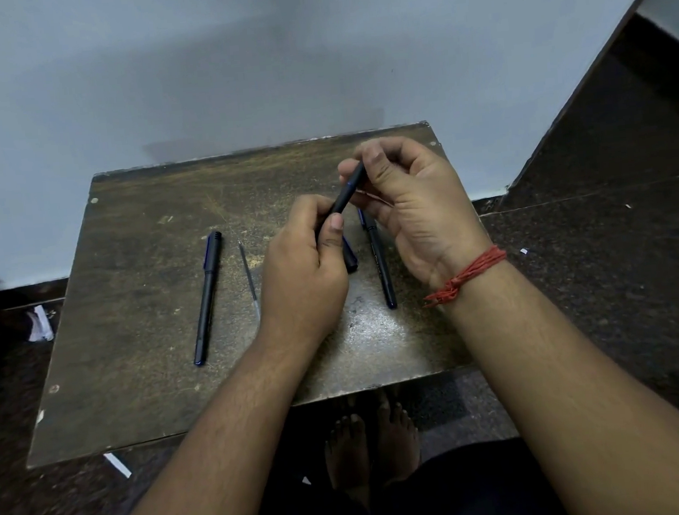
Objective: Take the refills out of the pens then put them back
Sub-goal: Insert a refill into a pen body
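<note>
A dark pen barrel (pixel 347 193) is held above the small brown table (pixel 135 283), tilted up to the right. My left hand (pixel 304 272) grips its lower end and my right hand (pixel 411 206) pinches its upper end. On the table, a capped black pen (pixel 208 297) lies at the left. A thin loose refill (pixel 248 275) lies just right of it. Another black pen (pixel 380 266) lies under my right hand. A dark pen cap (pixel 350 256) shows partly behind my left hand.
The table stands against a pale wall (pixel 230 61), on a dark speckled floor (pixel 615 233). Scraps of white paper (pixel 39 322) lie on the floor at the left. My bare feet (pixel 370 439) show below the table's front edge.
</note>
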`<state>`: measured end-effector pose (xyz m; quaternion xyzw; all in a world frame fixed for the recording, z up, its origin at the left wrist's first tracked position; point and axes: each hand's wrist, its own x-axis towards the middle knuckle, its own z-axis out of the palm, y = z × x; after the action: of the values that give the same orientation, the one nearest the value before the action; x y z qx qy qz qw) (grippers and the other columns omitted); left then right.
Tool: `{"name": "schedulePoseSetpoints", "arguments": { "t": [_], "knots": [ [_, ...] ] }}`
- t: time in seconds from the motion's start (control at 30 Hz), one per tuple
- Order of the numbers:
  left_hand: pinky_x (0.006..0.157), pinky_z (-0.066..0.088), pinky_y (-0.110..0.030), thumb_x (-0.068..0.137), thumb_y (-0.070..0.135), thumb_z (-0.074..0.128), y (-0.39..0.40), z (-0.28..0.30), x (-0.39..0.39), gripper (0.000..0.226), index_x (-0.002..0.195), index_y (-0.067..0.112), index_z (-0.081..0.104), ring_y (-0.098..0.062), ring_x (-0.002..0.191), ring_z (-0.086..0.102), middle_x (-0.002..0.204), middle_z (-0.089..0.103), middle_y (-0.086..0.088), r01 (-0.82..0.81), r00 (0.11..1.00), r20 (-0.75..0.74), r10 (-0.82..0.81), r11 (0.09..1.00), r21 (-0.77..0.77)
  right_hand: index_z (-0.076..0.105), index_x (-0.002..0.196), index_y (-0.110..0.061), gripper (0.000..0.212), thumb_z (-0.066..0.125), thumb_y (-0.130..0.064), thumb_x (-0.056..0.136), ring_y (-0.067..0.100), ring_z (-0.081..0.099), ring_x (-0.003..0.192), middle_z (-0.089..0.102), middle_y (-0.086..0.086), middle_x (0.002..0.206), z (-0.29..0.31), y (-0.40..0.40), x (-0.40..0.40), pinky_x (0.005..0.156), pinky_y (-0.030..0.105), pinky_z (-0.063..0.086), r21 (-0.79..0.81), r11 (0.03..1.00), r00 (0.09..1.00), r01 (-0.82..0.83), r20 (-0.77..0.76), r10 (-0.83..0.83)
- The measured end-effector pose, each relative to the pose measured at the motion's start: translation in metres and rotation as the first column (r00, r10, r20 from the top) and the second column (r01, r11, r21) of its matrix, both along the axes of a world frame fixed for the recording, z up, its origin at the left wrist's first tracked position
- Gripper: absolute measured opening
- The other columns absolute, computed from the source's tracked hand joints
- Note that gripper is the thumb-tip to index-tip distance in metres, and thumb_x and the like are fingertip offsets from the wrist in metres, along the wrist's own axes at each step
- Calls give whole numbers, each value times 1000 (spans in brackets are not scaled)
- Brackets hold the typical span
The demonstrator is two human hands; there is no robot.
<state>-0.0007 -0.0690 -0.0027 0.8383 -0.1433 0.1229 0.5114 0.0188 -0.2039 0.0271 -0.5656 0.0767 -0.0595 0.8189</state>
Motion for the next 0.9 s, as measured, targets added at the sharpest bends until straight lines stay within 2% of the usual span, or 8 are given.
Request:
{"name": "schedulePoseSetpoints", "arguments": {
  "t": [0.13,0.4,0.5,0.67,0.73,0.8,0.83,0.9],
  "knots": [
    [57,43,-36,101,16,51,1,1,0,8,96,21,55,-14,64,55,71,59,0,-4,1000,-9,4,1000,-20,68,102,-9,14,54,-12,101,22,72,97,77,6,93,1,0,-1,91,37,57,-13,999,999,-33,14,33],
    [56,43,-37,97,17,55,0,0,0,5,95,16,59,-12,63,54,69,57,6,-46,998,31,46,999,7,65,87,-15,17,56,-9,100,12,70,77,75,2,79,1,4,0,70,27,51,-73,996,999,50,-2,-51],
    [55,43,-35,96,16,56,1,0,0,4,94,15,59,-10,62,53,68,56,7,-59,997,43,58,998,21,64,84,-14,20,54,-7,100,11,68,74,74,1,74,0,11,1,69,26,50,-39,995,996,89,-27,-90],
    [55,43,-35,98,18,55,2,-1,0,4,96,16,58,-14,63,54,70,57,6,-87,995,59,83,994,62,65,87,-12,17,55,-7,100,13,70,80,74,1,76,2,12,0,73,27,52,-26,996,996,88,-28,-88],
    [56,44,-35,98,18,55,3,0,1,4,96,17,57,-15,64,54,72,57,6,-111,992,68,106,992,63,67,96,-11,13,55,-9,101,14,72,89,76,2,86,3,10,0,77,27,54,-122,990,997,77,12,-76],
    [58,46,-38,99,18,53,7,0,5,4,97,17,57,-16,67,56,73,58,6,-153,986,80,149,987,47,66,106,-15,12,55,-14,102,12,72,97,75,0,96,4,6,0,79,25,57,-344,934,995,96,38,-88],
    [58,48,-39,100,18,53,10,-1,8,5,97,17,57,-17,68,57,74,58,6,-178,982,78,174,983,41,66,109,-18,12,57,-17,101,9,70,96,74,-3,98,5,4,-1,80,22,56,-489,866,995,102,38,-96],
    [60,49,-42,101,19,52,15,0,11,6,97,17,56,-19,69,59,74,60,5,-226,972,69,224,974,31,67,106,-25,10,62,-24,97,8,63,95,67,-12,92,6,1,-4,81,18,50,-766,638,996,80,30,-89]
  ]
}}
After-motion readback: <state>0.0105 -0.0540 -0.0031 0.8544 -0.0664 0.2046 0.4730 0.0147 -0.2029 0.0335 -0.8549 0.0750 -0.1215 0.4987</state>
